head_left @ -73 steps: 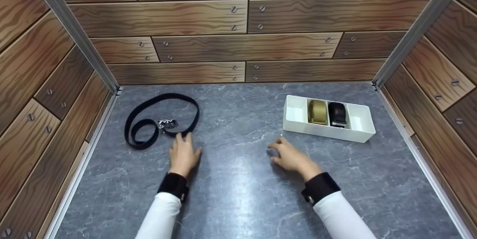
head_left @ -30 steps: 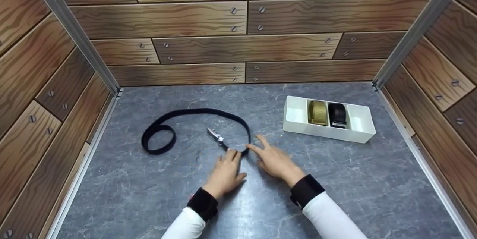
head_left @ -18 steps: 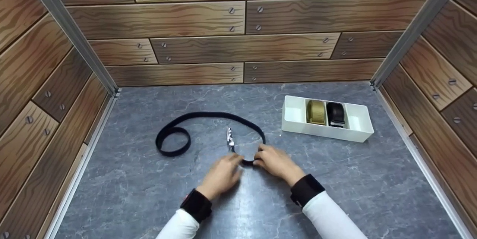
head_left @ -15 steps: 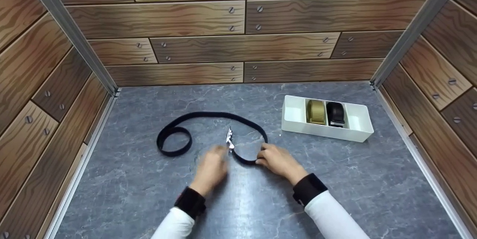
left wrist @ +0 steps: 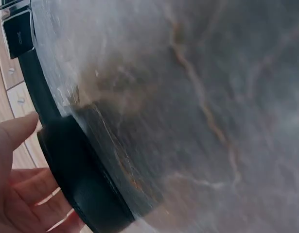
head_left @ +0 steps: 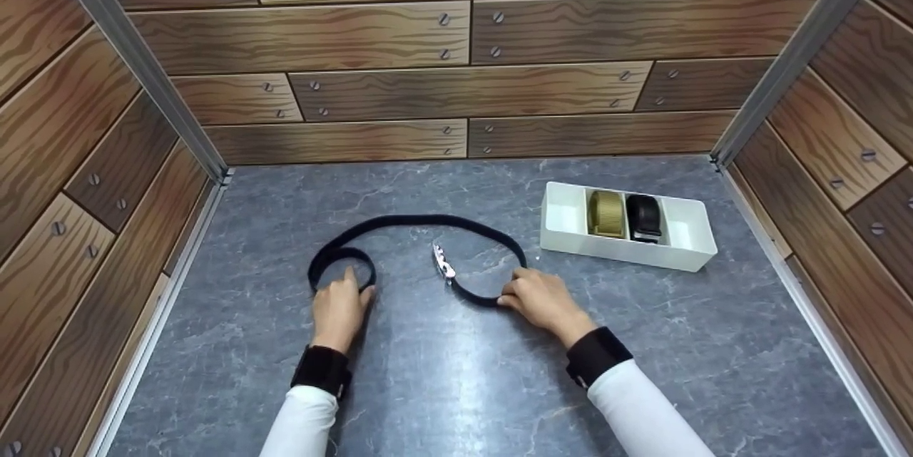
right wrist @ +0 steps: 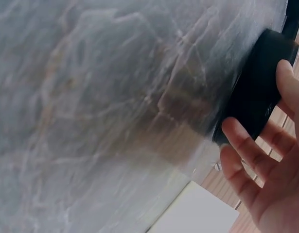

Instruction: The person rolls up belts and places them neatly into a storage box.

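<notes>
A black belt (head_left: 428, 219) lies on edge in a wide arc, its left end curled into a small loop. Its silver buckle (head_left: 443, 262) is at the other end, inside the arc. My right hand (head_left: 546, 300) pinches the belt at the right bend; in the right wrist view the thumb and fingertips stand either side of the strap (right wrist: 256, 87). My left hand (head_left: 337, 311) is at the small loop, index finger reaching into it and thumb outside. In the left wrist view the fingers lie behind the curled strap (left wrist: 81, 170) and the thumb is beside it.
A white divided box (head_left: 620, 250) stands at the back right. Its middle compartments hold a gold coiled strap (head_left: 606, 214) and a black coiled one (head_left: 645, 217). Wood-patterned walls (head_left: 385, 140) bound the grey marbled tabletop (head_left: 428, 386) on the back and sides.
The belt has been drawn to the right and its arc widened. My right hand has taken hold of it; my left has let go near the buckle and moved left to the curled end.
</notes>
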The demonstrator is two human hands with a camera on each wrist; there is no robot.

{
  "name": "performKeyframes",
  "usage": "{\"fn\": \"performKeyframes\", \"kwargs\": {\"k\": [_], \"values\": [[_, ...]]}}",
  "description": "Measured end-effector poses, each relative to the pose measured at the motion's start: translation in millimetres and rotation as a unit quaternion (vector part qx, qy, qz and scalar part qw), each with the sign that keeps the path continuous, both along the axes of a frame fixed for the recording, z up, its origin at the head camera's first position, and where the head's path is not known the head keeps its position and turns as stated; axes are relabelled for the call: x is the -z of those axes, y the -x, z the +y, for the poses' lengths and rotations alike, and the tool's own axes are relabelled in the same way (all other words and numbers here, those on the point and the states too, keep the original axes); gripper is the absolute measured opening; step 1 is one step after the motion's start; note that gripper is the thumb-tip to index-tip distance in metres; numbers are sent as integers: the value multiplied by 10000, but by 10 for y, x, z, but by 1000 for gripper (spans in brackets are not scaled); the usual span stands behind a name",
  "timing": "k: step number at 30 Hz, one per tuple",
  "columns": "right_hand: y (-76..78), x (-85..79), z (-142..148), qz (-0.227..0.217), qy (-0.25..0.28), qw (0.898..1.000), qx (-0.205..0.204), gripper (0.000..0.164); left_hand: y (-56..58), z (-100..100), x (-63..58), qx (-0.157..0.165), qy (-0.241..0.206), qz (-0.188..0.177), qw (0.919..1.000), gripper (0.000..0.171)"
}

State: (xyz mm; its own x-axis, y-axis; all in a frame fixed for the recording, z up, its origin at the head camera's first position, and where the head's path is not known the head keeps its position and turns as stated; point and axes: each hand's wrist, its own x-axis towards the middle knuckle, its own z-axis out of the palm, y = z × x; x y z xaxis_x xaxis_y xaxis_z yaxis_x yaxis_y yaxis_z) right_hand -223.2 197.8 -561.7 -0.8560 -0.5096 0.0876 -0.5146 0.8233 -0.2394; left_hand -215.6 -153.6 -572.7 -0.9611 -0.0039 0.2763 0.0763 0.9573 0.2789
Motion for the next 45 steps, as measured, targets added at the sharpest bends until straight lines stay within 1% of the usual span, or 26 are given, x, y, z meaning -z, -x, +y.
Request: {"fn": "performKeyframes", "kwargs": {"k": [3, 5, 9, 11, 14, 17, 19, 21, 24, 29, 32, 34, 36, 38, 40, 42, 43, 44, 45], "values": [[18, 12, -11, 147, -38, 9998, 144, 18, -14, 36, -23, 37, -32, -246, 9997, 53], [32, 19, -23, 262, -76, 9993, 239, 20, -27, 68, -29, 159, -26, -369, 9992, 48], [58, 29, -64, 389, -135, 9980, 484, 23, -54, 173, -48, 571, 43, -710, 9958, 37], [70, 41, -87, 459, -147, 9969, 620, 25, -71, 234, -66, 848, 74, -853, 9927, 29], [83, 60, -118, 546, -98, 9949, 845, 26, -111, 317, -80, 1435, 43, -1014, 9844, 19], [98, 78, -147, 603, -49, 9922, 1090, 26, -161, 397, -95, 2116, -38, -1097, 9712, 10], [114, 89, -167, 580, -23, 9903, 1264, 26, -200, 455, -104, 2480, -86, -1129, 9621, 4], [131, 103, -188, 532, 1, 9890, 1380, 26, -245, 518, -108, 2757, -83, -1081, 9551, 5], [156, 119, -220, 443, 51, 9886, 1437, 25, -315, 618, -101, 2979, -19, -925, 9501, 6], [152, 91, -289, 324, 32, 9894, 1415, 27, -407, 771, -87, 3142, 94, -812, 9458, 5], [113, 40, -370, 394, 185, 9900, 1342, 29, -442, 833, -92, 3204, 181, -790, 9438, 6], [78, 4, -444, 468, 387, 9918, 1122, 30, -462, 861, -97, 3235, 254, -767, 9428, 6], [39, -21, -526, 445, 595, 9943, 764, 31, -481, 887, -106, 3307, 332, -730, 9403, 6], [0, -28, -604, 235, 737, 9963, 380, 30, -506, 909, -113, 3449, 391, -691, 9353, 9], [-33, -16, -668, -98, 867, 9961, 148, 29, -536, 927, -123, 3638, 428, -658, 9282, 13], [-57, 6, -710, -405, 965, 9944, 131, 27, -569, 933, -123, 3802, 425, -647, 9216, 17], [-62, 20, -724, -514, 1010, 9934, 147, 24, -586, 933, -123, 3847, 413, -647, 9198, 18], [-63, 36, -730, -609, 1061, 9923, 175, 21, -601, 929, -123, 3858, 401, -647, 9195, 19], [-63, 50, -731, -666, 1111, 9914, 188, 18, -614, 923, -122, 3803, 430, -625, 9217, 17]]}}
